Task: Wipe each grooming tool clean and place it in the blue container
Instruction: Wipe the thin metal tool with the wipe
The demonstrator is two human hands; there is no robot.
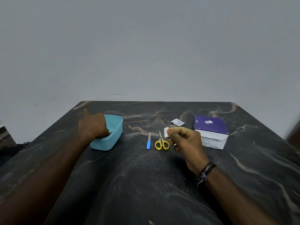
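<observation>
The blue container [116, 135] stands on the dark marble table [146, 184] at the left. My left hand [92, 125] reaches down into it; its fingers are hidden inside, and a thin dark sliver shows beside them. A nail file with a blue handle [148, 142] and small yellow-handled scissors [161, 142] lie side by side at the middle of the table. Just right of the scissors, my right hand [185, 140] hovers and pinches a small white wipe pad [166, 132] between thumb and fingers.
A purple and white box of alcohol pads [211, 132] stands at the right. A torn white sachet [177, 122] lies behind the scissors. The table's far edge meets a plain grey wall.
</observation>
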